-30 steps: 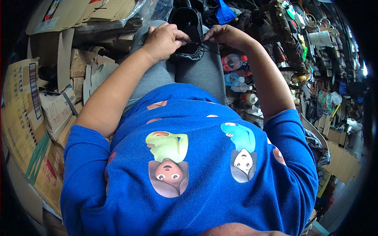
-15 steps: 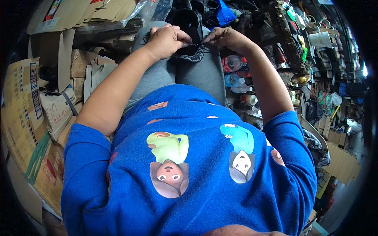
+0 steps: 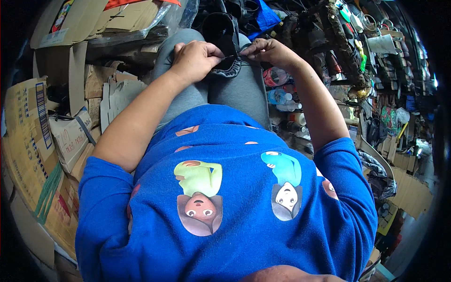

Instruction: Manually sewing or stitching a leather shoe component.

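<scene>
Blk item (image 3: 227, 43): long axis fore-aft, rounded end twd torso (image 3: 235, 178).

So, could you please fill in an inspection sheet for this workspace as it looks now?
Surface: the person's lap, in grey trousers.
Job's things: a black shoe-like item over the thighs, its gathered edge toward the person.
Clutter: cardboard cartons at left; plastic bottles beside the right thigh; a blue plastic bag farther forward.
Hands: left hand at the item's left side, right hand at its right; what the fingers grip is unclear.
Cables: nothing seen for certain.
Surroundings: a cardboard piece at far right, among things too small to identify.
</scene>
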`<action>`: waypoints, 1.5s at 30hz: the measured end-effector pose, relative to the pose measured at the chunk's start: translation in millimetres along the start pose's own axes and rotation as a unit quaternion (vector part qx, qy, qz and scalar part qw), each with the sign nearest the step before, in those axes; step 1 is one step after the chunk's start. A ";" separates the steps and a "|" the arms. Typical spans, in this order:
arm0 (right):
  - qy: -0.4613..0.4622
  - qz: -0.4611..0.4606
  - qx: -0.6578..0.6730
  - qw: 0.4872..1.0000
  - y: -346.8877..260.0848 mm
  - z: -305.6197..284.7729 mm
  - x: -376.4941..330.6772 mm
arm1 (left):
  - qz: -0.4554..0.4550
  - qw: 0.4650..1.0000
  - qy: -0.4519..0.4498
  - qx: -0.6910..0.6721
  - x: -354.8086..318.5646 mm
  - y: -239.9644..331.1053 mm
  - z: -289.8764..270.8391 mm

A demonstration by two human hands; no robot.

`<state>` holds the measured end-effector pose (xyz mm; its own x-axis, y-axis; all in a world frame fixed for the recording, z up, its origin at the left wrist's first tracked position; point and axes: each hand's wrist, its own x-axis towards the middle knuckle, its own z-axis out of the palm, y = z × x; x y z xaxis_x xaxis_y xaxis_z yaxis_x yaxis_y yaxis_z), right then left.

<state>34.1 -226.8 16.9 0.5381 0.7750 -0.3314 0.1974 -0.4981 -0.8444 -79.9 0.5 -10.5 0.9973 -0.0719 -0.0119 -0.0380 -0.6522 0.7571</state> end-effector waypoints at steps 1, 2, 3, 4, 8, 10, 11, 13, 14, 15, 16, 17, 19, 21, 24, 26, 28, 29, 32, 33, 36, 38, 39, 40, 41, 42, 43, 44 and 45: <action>0.006 0.009 0.006 1.000 0.5 1.2 -0.4 | -0.001 1.000 -0.001 0.000 0.0 0.9 -0.3; 0.006 0.010 0.006 1.000 0.3 1.5 -1.0 | 0.012 1.000 0.010 0.027 0.0 2.5 -1.5; 0.005 0.001 0.003 1.000 -0.5 1.2 -1.6 | 0.024 0.998 0.020 0.054 0.1 3.5 -1.8; 0.004 -0.009 -0.002 1.000 -1.7 0.9 -1.2 | 0.023 0.998 0.020 0.054 0.7 3.4 -2.2; 0.004 0.012 0.041 0.999 2.3 0.0 2.7 | 0.054 0.997 0.023 0.047 4.4 -1.4 -3.8; -0.008 0.011 0.038 0.999 3.0 -1.8 4.7 | 0.069 0.996 0.028 0.048 5.0 -2.7 -4.0; -0.009 0.011 0.038 0.999 4.5 -3.0 5.3 | 0.067 0.996 0.025 0.055 5.2 -2.2 -4.2; -0.017 0.001 0.032 0.999 6.6 -4.9 6.0 | 0.065 0.996 0.024 0.063 6.1 -1.8 -3.4; -0.018 0.001 0.032 0.999 6.6 -4.4 6.6 | 0.058 0.996 0.024 0.067 6.9 -1.8 -2.4; -0.019 -0.006 0.045 0.999 6.6 -3.2 7.0 | 0.051 0.996 0.024 0.071 7.3 -1.6 -1.3; -0.020 -0.013 0.059 0.998 5.3 -2.2 6.9 | 0.051 0.996 0.025 0.071 7.6 -0.4 -0.7; -0.020 -0.014 0.058 0.998 6.0 -1.2 5.9 | 0.057 0.995 0.035 0.072 8.0 1.0 0.2; 0.003 -0.012 0.052 0.999 5.9 1.5 2.5 | 0.064 0.994 0.046 0.072 7.6 0.6 2.1; 0.036 -0.033 -0.017 0.999 1.1 4.1 -3.0 | 0.103 0.986 0.092 0.090 4.8 -2.1 4.7; 0.092 -0.125 -0.252 0.955 -25.2 10.2 -9.1 | 0.072 0.996 0.041 0.038 3.4 -4.4 -5.6; 0.162 -0.223 -0.443 0.853 -31.4 13.8 -13.2 | 0.084 0.995 0.042 0.041 3.1 -3.8 -8.2; 0.147 -0.221 -0.469 0.843 -51.0 17.3 -17.6 | 0.095 0.993 0.045 0.045 2.6 -2.9 -11.9; 0.129 -0.221 -0.493 0.832 -60.5 17.7 -16.5 | 0.078 0.996 0.036 0.037 2.8 -4.2 -13.2; 0.078 -0.189 -0.569 0.797 -61.1 13.5 -11.0 | 0.063 0.997 0.032 0.028 5.1 -6.1 -13.2; 0.067 -0.198 -0.561 0.801 -58.0 11.4 -8.7 | 0.065 0.997 0.038 0.026 5.9 -6.4 -13.3; 0.126 -0.227 -0.324 0.910 -27.6 4.1 -4.5 | 0.029 0.999 0.011 0.016 6.3 -1.5 -12.9; 0.122 -0.154 -0.202 0.960 -14.9 5.0 -9.4 | 0.033 0.999 0.017 0.030 7.0 -3.0 -10.4; 0.117 -0.076 -0.076 0.987 -10.0 6.0 -10.2 | 0.038 0.998 0.021 0.045 7.3 -3.7 -9.4; 0.116 -0.061 -0.041 0.991 -5.8 7.4 -9.7 | 0.038 0.998 0.020 0.046 8.3 -3.5 -9.1; 0.117 -0.060 -0.039 0.991 -3.3 8.0 -8.6 | 0.040 0.998 0.019 0.052 9.0 -3.0 -9.1; 0.115 -0.063 0.003 0.991 -1.3 8.4 -7.3 | 0.043 0.997 0.018 0.059 9.6 -2.4 -9.0; 0.112 -0.066 0.045 0.990 1.1 8.3 -5.7 | 0.042 0.997 0.016 0.060 9.8 -1.7 -8.8; 0.112 -0.066 0.046 0.990 4.2 7.6 -4.1 | 0.055 0.996 0.024 0.065 9.7 -0.9 -8.5; 0.107 -0.064 0.053 0.991 7.5 6.5 -2.2 | 0.068 0.995 0.032 0.070 10.0 -0.3 -8.4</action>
<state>29.1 -229.7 8.6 0.6782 0.7230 -0.1316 0.1943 -0.3492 -0.9167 -69.5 6.3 -5.4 0.9840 -0.1225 0.1294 -0.1775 -0.7380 0.6510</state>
